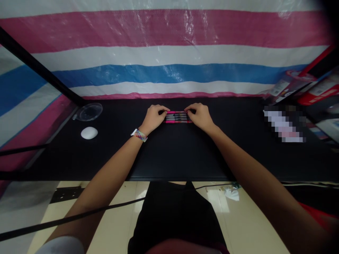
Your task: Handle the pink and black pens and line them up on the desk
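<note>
Touching both ends of a small row of pens (177, 116)

Well out to the left of the left hand's (155, 118) fingers, a white rounded object (89, 133) sits on the black table (180, 151). Far right of the right hand's (200, 117) fingers lies a pale pixelated item (284, 125). Fingers and thumbs hide the pens' tips.

Beyond the white object is a shallow clear dish or lid (90, 112); farther off to the right stands a clear, red-rimmed tub (279, 86), its contents too blurred to name.

The slim pens lie side by side between the two sets of fingertips, pink on the outer ones, greyish in the middle. Each thumb and forefinger is nearly closed at an end; pinching or merely pressing, I cannot tell.
</note>
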A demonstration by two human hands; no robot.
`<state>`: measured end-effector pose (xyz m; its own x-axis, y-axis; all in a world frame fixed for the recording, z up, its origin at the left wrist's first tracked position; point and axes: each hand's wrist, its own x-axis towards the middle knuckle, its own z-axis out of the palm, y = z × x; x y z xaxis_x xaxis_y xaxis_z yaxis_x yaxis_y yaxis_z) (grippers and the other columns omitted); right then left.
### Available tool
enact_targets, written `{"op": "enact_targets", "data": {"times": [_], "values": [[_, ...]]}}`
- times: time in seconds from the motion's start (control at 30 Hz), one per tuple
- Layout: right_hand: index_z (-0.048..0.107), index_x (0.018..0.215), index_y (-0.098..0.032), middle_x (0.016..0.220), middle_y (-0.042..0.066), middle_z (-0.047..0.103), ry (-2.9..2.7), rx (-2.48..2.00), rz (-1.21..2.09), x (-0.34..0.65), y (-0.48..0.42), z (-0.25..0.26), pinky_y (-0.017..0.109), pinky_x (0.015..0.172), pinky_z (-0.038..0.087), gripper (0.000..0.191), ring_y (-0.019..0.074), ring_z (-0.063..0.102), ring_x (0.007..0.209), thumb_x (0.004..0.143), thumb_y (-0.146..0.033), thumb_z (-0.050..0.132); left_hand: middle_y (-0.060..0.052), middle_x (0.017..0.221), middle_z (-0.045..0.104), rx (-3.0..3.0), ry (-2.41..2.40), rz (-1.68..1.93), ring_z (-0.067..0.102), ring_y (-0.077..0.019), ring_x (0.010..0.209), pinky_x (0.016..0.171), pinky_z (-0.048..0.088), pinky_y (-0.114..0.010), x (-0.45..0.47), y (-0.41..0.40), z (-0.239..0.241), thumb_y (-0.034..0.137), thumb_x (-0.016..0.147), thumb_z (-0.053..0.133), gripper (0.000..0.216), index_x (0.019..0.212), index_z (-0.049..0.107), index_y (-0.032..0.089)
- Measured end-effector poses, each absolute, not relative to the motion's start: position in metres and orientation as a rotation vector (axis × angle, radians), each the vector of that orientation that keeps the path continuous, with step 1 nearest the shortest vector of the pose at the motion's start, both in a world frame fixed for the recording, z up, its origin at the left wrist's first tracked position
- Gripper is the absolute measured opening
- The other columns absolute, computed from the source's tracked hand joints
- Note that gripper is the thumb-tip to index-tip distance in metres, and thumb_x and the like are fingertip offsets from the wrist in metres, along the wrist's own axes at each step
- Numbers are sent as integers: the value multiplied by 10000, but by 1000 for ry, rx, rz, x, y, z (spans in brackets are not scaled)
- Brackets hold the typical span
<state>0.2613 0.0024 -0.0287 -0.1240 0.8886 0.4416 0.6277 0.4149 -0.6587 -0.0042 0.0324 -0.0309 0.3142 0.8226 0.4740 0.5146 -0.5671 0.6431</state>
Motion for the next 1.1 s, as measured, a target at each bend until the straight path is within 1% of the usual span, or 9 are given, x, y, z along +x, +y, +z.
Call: {"op": "enact_targets", "data": {"times": [0.13,0.27,0.4,0.5,0.7,0.8,0.87,0.97,1.1], "values": [[857,935,-279,1003,75,820,-1779,-1306,393,259,2,-29,584,1073,531,269,324,716,995,887,-202,603,-67,1025,821,2183,1232,1143,725,-290,1003,1088,512,-539,-2,31,-31,163,910,703,220,996,868,281],[855,1002,-271,1116,86,831,-1477,-1268,509,253,5,-34,555,1097,537,273,320,738,1081,901,-261,601,-88,1144,809,1916,1170,1251,744,-262,1060,1062,550,-467,3,31,-33,219,965,685,200,1106,826,242],[844,1027,-285,1193,54,832,-1178,-1186,732,243,11,-44,520,1179,504,282,295,723,1221,881,-300,603,-72,1197,817,1647,1067,1298,740,-260,1187,1147,517,-455,13,28,-34,328,1010,672,182,1110,804,254],[835,1054,-290,1243,46,820,-1140,-1143,833,237,13,-48,523,1204,487,295,287,704,1288,895,-327,588,-63,1267,817,1535,989,1303,714,-266,1299,1197,489,-468,22,24,-34,382,1022,654,201,1090,804,266],[836,986,-294,1197,41,825,-1128,-1113,870,234,8,-45,533,1218,466,274,292,707,1243,857,-278,595,-60,1355,805,1407,927,1267,704,-265,1362,1227,469,-483,27,20,-32,366,1042,603,245,1121,814,272],[823,942,-293,1138,50,823,-1203,-1160,816,233,2,-39,555,1189,480,233,314,716,1202,876,-274,601,-60,1355,805,1425,924,1267,709,-266,1355,1219,476,-480,26,22,-32,371,1058,583,263,1123,817,271],[802,868,-291,1102,60,814,-1310,-1175,751,232,-4,-32,567,1184,476,188,331,715,1199,902,-285,617,-61,1307,819,1493,964,1305,721,-269,1313,1206,489,-475,23,25,-33,376,1056,598,251,1091,823,270],[756,764,-290,1052,74,798,-1545,-1119,650,228,-16,-21,596,1203,446,206,361,687,1236,930,-292,635,-60,1218,836,1611,1060,1366,730,-271,1241,1195,494,-466,16,31,-35,381,1050,625,232,1035,827,269],[755,769,-295,1054,86,785,-1888,-982,528,222,-28,-13,630,1214,414,163,402,621,1324,916,-268,691,-59,1163,834,1654,1103,1394,731,-264,1191,1161,511,-450,10,35,-36,359,1063,596,250,1003,816,257]]}}
